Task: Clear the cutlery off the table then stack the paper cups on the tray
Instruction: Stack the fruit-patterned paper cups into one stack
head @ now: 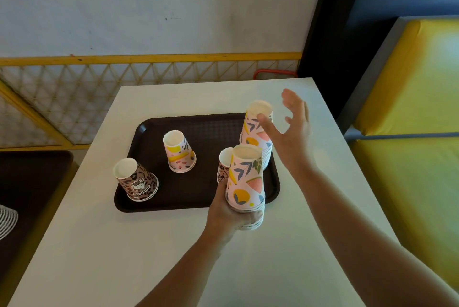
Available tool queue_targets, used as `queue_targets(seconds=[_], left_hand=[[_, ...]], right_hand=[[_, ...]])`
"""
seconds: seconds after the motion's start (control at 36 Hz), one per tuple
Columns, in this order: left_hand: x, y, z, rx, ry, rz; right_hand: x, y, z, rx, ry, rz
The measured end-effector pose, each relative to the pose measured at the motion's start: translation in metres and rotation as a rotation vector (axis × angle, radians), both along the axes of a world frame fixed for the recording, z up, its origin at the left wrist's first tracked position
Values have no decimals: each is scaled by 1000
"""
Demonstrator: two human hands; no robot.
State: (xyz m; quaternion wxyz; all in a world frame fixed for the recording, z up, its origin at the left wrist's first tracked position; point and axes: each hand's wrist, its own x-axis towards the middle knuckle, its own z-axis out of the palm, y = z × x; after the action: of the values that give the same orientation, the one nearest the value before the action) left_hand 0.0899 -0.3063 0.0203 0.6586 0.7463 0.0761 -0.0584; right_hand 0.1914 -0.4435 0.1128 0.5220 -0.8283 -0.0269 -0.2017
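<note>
A dark brown tray (198, 197) lies on the white table (149, 257). Upside-down paper cups stand on it: a leopard-print stack (137, 180) at the front left, a pink patterned stack (179, 151) in the middle, a tall pink fruit-print stack (257, 130) at the back right, and a leopard-print cup (224, 164) partly hidden. My left hand (228, 210) grips the base of another pink fruit-print stack (246, 177), held above the tray's front right corner. My right hand (291, 128) hovers with spread fingers beside the top of the tall stack, thumb near its rim.
A yellow cushioned bench (409, 120) runs along the table's right side. A yellow lattice rail (99, 88) and grey wall stand behind the table. A dark seat (29, 195) lies to the left. No cutlery shows on the table.
</note>
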Motion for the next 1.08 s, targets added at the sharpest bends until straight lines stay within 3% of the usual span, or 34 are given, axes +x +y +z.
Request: queue_targets(seconds=[0.11,0.36,0.75,0.92,1.08], left_hand=[[0,0,-1,11,-10,5],[-1,-8,12,-26,3,-10],[-8,-3,5,42,16,1],[-8,-1,3,15,43,21],[-6,0,4,11,34,16]], right_hand=[[-31,4,-3,54,24,71],[-62,9,-20,-88,223,256],[-52,4,7,28,107,100],[-28,1,49,170,-66,42],[0,3,66,137,-221,-14]])
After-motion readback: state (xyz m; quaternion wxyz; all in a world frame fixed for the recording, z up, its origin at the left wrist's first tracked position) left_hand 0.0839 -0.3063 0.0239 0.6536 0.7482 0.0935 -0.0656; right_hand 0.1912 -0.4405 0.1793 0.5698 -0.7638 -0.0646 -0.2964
